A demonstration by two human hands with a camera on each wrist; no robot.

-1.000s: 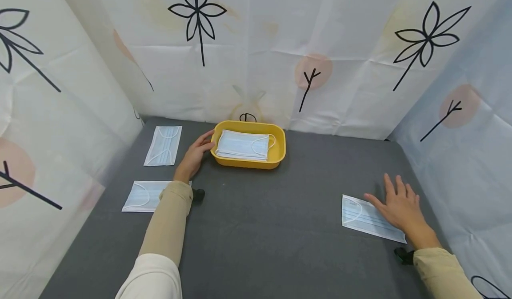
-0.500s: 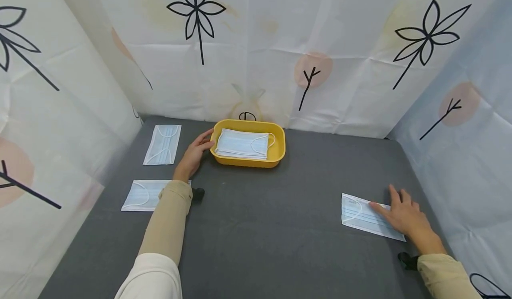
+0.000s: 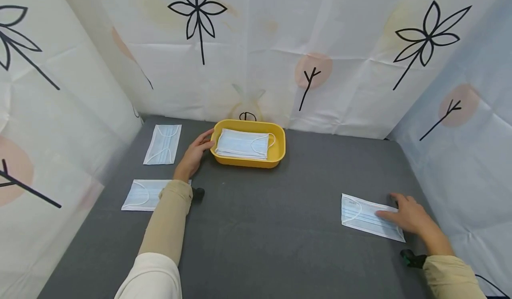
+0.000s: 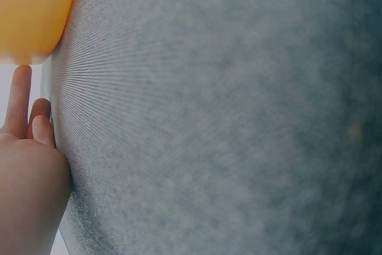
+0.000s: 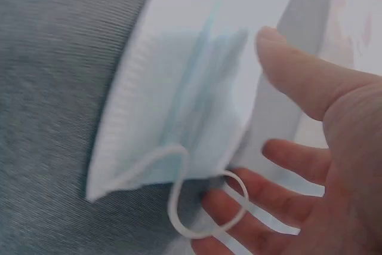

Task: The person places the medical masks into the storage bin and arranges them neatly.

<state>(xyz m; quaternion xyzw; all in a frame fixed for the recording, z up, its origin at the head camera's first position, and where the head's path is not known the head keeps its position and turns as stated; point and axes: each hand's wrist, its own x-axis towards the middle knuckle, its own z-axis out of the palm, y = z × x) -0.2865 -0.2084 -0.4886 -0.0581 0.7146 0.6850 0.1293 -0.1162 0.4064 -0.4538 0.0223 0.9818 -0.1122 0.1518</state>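
Observation:
In the head view my left hand (image 3: 192, 157) touches the left end of a yellow basket (image 3: 280, 145), its fingertips at the rim. The left wrist view shows a straight finger (image 4: 19, 94) against the basket's wall (image 4: 36, 16). Inside lies a stack of pale blue face masks (image 3: 242, 143). Over on the right, my right hand (image 3: 414, 217) reaches over the right end of a single face mask (image 3: 360, 217) lying flat. Seen from the right wrist, thumb and fingers (image 5: 286, 201) are spread apart beside that mask (image 5: 191, 88), fingertips near its white ear loop (image 5: 173, 207).
Two more masks lie at the left: an upright one (image 3: 162, 144) at the back, and a sideways one (image 3: 140, 195) partly hidden by the left forearm. White printed cloth (image 3: 256, 68) walls the grey table (image 3: 272, 237) on the back and both sides.
My right hand has come down and back toward the mask's right end, its fingers bending from a spread pose. The left hand and the basket have stayed in place.

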